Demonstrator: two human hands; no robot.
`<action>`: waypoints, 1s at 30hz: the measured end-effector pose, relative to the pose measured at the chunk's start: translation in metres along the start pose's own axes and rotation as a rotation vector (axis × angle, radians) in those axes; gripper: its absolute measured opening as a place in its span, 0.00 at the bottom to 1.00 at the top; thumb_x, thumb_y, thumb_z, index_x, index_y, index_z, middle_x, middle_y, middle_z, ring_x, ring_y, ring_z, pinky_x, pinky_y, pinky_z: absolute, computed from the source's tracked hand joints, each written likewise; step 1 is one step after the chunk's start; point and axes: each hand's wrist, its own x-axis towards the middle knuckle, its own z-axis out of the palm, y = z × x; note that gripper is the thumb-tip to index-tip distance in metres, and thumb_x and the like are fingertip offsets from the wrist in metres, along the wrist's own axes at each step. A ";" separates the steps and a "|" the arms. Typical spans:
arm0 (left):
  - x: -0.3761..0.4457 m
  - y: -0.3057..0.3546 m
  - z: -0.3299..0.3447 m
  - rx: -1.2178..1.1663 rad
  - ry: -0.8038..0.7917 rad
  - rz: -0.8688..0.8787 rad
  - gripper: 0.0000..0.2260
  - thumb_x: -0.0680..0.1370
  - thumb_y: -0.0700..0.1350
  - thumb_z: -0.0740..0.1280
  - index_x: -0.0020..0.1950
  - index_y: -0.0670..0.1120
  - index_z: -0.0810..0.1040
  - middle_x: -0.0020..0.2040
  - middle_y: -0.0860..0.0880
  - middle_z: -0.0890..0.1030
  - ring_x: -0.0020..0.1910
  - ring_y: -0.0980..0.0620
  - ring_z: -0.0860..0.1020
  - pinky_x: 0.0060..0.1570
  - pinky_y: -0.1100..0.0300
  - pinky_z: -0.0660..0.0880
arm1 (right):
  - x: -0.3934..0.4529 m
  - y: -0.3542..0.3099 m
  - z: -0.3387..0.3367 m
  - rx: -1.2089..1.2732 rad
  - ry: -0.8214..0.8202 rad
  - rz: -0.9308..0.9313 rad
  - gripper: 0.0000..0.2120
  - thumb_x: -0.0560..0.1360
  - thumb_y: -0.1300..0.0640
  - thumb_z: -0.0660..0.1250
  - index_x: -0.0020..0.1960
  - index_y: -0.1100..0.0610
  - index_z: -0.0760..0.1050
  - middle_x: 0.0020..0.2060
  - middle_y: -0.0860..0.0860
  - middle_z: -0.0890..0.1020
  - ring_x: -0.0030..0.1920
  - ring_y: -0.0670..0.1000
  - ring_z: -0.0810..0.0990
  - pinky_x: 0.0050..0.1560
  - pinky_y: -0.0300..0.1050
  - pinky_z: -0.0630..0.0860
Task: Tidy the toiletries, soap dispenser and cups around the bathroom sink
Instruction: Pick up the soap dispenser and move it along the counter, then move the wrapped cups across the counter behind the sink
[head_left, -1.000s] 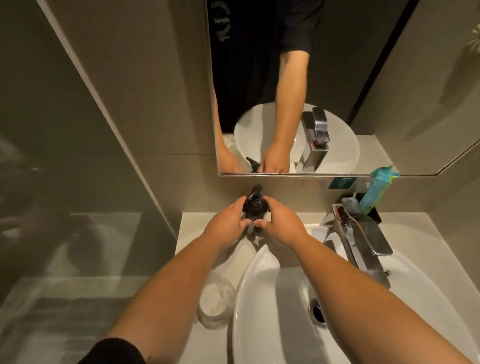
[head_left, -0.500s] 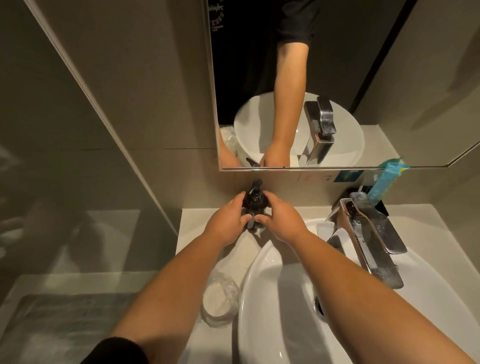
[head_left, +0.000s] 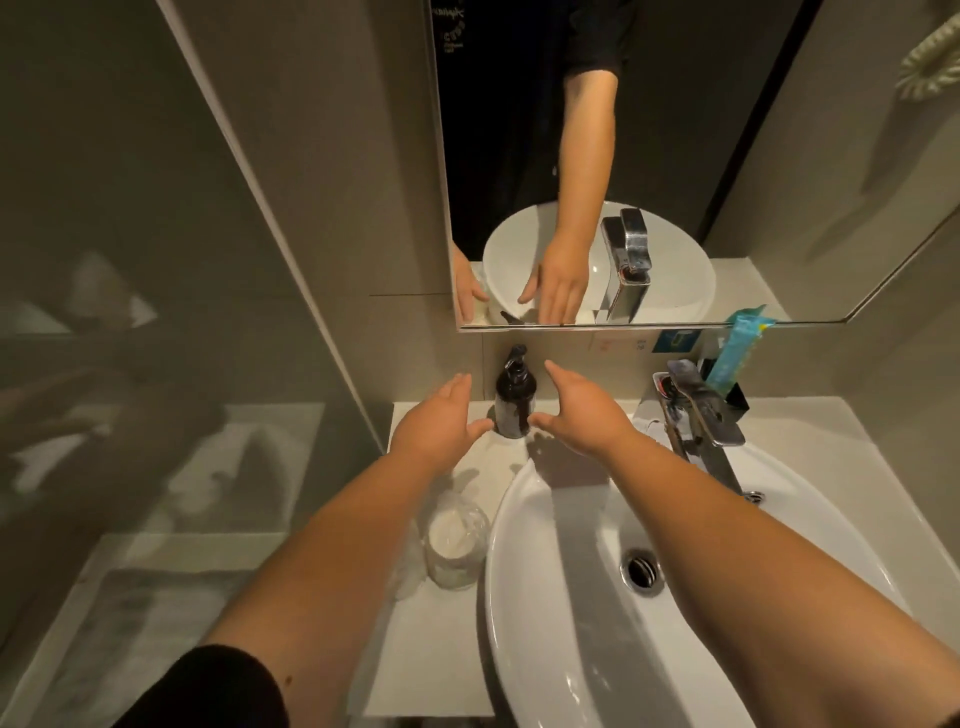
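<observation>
White basin (head_left: 561, 649) fills lower right of frame, chrome tap (head_left: 698, 410) at its back edge. Left hand (head_left: 441, 423) and right hand (head_left: 582, 413) both spread, fingers straight, holding nothing, flanking the dark soap dispenser (head_left: 514, 397) upright at bench (head_left: 431, 654) rear, centre. Clear glass cup (head_left: 457, 545) left of basin.

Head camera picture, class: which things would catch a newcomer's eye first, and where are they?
Two open hands, left and right, flank a dark soap dispenser standing upright by the back wall. Right of them a white basin fills the lower frame, and a clear cup stands beside its left rim.
</observation>
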 end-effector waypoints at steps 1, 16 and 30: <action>-0.013 0.001 -0.004 0.021 0.007 -0.004 0.32 0.79 0.57 0.61 0.77 0.46 0.53 0.78 0.48 0.57 0.73 0.46 0.63 0.67 0.50 0.65 | -0.008 -0.003 -0.005 -0.018 0.003 -0.034 0.40 0.72 0.47 0.71 0.76 0.57 0.55 0.73 0.57 0.66 0.71 0.57 0.67 0.67 0.50 0.66; -0.179 0.062 0.031 -0.129 0.130 -0.461 0.27 0.79 0.54 0.63 0.74 0.46 0.61 0.73 0.46 0.65 0.69 0.45 0.67 0.64 0.52 0.65 | -0.090 -0.027 0.001 -0.264 -0.247 -0.607 0.32 0.73 0.45 0.69 0.71 0.58 0.65 0.66 0.57 0.73 0.65 0.58 0.72 0.62 0.53 0.72; -0.182 0.053 0.071 -0.230 0.243 -0.600 0.13 0.78 0.47 0.64 0.61 0.45 0.72 0.54 0.46 0.78 0.49 0.46 0.76 0.41 0.55 0.69 | -0.073 -0.043 0.061 -0.268 -0.405 -0.617 0.33 0.71 0.42 0.69 0.70 0.56 0.66 0.64 0.57 0.76 0.60 0.60 0.76 0.57 0.52 0.73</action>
